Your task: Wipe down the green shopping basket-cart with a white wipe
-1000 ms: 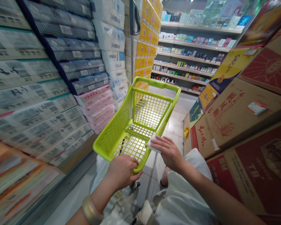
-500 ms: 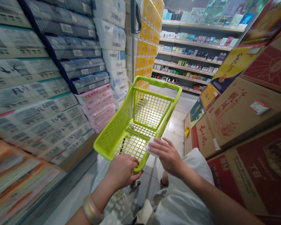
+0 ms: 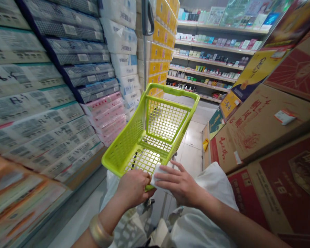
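A lime-green plastic basket cart [image 3: 124,148] stands in a shop aisle in front of me, with nothing visible inside it. My left hand [image 3: 133,187] is closed round its near rim; a pale bangle sits on that wrist. My right hand [image 3: 177,183] presses a white cloth or tissue [image 3: 155,174] against the near right corner of the rim, fingers laid over it, right beside my left hand.
Stacked packs of tissue and paper goods [image 3: 67,86] wall the left side. Brown and red cardboard boxes [image 3: 268,131] crowd the right. A metal pole [image 3: 145,44] rises behind the basket. Shelves of small goods [image 3: 209,58] close the aisle's far end. The floor is pale tile [image 3: 191,155].
My right hand has slid the white cloth from the basket's right rim toward me and left, to the near corner beside my left hand. The left hand has kept its grip.
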`<state>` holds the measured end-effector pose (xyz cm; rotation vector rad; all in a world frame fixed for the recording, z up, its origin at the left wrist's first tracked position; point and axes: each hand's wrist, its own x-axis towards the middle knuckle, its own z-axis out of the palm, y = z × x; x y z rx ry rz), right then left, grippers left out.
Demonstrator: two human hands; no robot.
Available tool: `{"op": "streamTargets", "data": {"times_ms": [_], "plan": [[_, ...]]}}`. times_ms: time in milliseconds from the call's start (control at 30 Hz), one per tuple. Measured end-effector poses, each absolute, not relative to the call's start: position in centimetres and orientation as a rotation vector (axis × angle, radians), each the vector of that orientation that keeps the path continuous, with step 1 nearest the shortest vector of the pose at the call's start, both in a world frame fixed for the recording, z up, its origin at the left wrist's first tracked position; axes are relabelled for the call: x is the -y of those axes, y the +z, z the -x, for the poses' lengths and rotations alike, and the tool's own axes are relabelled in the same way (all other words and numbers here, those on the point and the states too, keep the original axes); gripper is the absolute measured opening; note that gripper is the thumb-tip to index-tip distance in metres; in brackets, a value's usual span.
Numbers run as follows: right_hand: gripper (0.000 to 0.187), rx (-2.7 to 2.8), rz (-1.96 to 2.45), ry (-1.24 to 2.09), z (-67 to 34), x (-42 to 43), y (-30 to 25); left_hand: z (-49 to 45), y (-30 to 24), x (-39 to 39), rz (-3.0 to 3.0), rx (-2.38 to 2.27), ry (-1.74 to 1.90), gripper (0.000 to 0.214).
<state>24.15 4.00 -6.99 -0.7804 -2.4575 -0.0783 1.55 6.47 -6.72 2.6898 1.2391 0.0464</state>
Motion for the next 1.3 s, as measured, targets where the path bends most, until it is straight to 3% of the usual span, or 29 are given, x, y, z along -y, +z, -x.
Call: {"op": "streamTargets", "data": {"times_ms": [267, 500, 700, 900, 1100, 1300], "plan": [[0.040, 2.238, 1.025, -0.092, -25.8, -5.8, -7.3, -1.6, -6.5, -6.5, -2.671, -1.206, 0.052, 0.035], [0.036, 2.489, 0.786, -0.060, -24.3, -4.0, -7.2, -1.5, -6.4, -6.5, -2.668, -1.246, 0.019, 0.031], [0.040, 2.275, 0.998, -0.107, -25.2, -5.5, -7.2, -1.6, -6.3, -6.5, -2.666, -1.197, 0.033, 0.033], [0.036, 2.477, 0.757, -0.050, -23.9, -3.9, -7.2, -1.6, -6.2, -6.4, -2.681, -1.234, -0.007, 0.030], [0.039, 2.247, 1.018, -0.101, -25.5, -5.9, -7.2, -1.4, -6.4, -6.5, -2.676, -1.185, 0.042, 0.035], [0.036, 2.484, 0.719, -0.038, -23.6, -3.6, -7.3, -1.5, -6.5, -6.6, -2.687, -1.219, 0.008, 0.025]]}}
